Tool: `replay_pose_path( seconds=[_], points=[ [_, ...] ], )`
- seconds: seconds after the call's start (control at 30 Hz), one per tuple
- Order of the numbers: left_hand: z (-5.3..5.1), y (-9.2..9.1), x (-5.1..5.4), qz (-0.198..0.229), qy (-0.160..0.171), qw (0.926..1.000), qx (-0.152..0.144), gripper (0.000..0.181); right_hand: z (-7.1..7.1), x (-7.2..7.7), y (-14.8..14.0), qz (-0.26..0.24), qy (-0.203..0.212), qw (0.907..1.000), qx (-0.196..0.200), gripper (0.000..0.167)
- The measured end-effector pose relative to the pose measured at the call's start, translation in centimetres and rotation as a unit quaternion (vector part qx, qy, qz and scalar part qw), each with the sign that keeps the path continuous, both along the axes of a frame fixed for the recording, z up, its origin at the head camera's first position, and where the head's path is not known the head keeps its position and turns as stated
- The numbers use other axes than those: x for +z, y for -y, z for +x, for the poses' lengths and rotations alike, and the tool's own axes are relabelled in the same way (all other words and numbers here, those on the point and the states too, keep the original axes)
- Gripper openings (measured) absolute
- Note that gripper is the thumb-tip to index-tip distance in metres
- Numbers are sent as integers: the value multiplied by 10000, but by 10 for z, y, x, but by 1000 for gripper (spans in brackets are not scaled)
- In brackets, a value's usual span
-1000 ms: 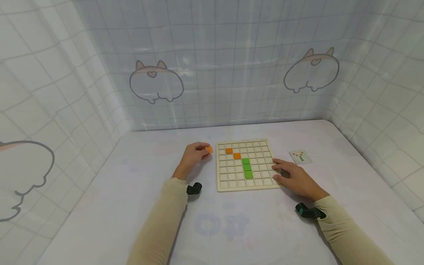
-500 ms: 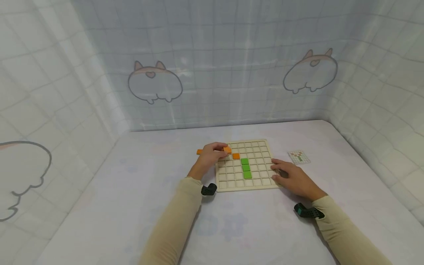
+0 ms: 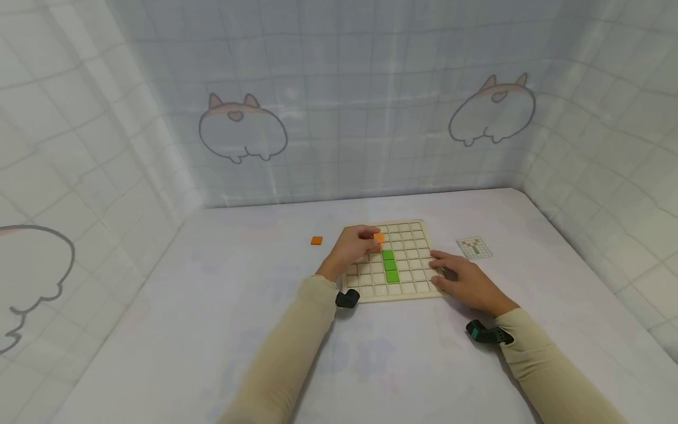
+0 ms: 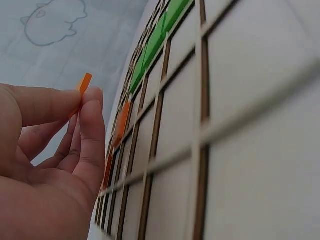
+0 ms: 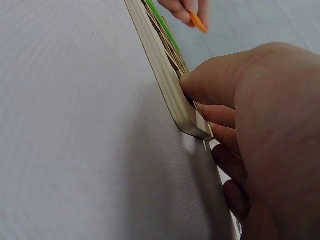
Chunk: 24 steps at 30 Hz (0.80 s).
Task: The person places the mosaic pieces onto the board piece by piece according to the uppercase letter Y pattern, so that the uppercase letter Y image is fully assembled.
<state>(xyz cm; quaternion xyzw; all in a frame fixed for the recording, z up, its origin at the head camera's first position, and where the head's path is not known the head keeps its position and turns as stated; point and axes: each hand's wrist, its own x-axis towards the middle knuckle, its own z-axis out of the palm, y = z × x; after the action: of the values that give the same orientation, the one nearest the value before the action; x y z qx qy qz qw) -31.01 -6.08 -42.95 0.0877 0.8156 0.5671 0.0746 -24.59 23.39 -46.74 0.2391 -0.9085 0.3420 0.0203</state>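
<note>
Between thumb and fingertips, my left hand [image 3: 354, 242] pinches a small orange square tile [image 4: 86, 82], raised above the pegboard-like wooden grid board [image 3: 411, 286]. Three green tiles [image 3: 389, 265] form a column in the board's cells. Two more orange tiles lie in cells, and the left wrist view shows one orange tile [image 4: 122, 120] below the left fingers; in the head view the left hand mostly hides them. My right hand [image 3: 468, 282] rests at the board's right edge, its thumb on the rim near the front corner and relaxed fingers along the side.
A loose orange tile [image 3: 316, 240] lies on the white cloth left of the board. To the right is a small pattern card [image 3: 474, 247] showing an orange and green figure on a grid. Patterned curtain walls [image 3: 339, 118] enclose the table at the back and sides.
My left hand has moved right, from beside the board to over its upper middle, carrying the orange tile. The loose orange tile behind it has come into sight. My right hand stays put.
</note>
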Motion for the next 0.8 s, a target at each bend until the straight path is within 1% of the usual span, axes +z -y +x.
replay_pose_path(
  seconds=[0.07, 0.17, 0.3, 0.47, 0.6, 0.67, 0.8],
  points=[
    [-2, -3, -2, -66, -61, 9999, 49, 33, 0, 0, 2, -63, -5, 10000, 61, 43],
    [-4, -7, -5, -74, -39, 10000, 43, 29, 0, -2, 5, -67, 31, 10000, 65, 43],
    [-7, -10, -9, 58, -1, 9999, 116, 27, 1, -3, 8, -32, 14, 10000, 60, 42],
    [-9, -14, -6, 247, -24, 9995, 217, 25, 1, 0, 9, 4, -84, 9999, 65, 43],
    [-11, -20, -4, 312, 4, 9990, 328, 21, -1, 0, 8, 4, -52, 9999, 111, 44],
    [-12, -23, -4, 267, -30, 9991, 339, 20, -1, -1, 7, 52, -5, 10000, 74, 44],
    [-14, -29, -4, -20, -200, 9994, 298, 18, -1, -5, 2, 154, 12, 9999, -38, 45]
  ],
)
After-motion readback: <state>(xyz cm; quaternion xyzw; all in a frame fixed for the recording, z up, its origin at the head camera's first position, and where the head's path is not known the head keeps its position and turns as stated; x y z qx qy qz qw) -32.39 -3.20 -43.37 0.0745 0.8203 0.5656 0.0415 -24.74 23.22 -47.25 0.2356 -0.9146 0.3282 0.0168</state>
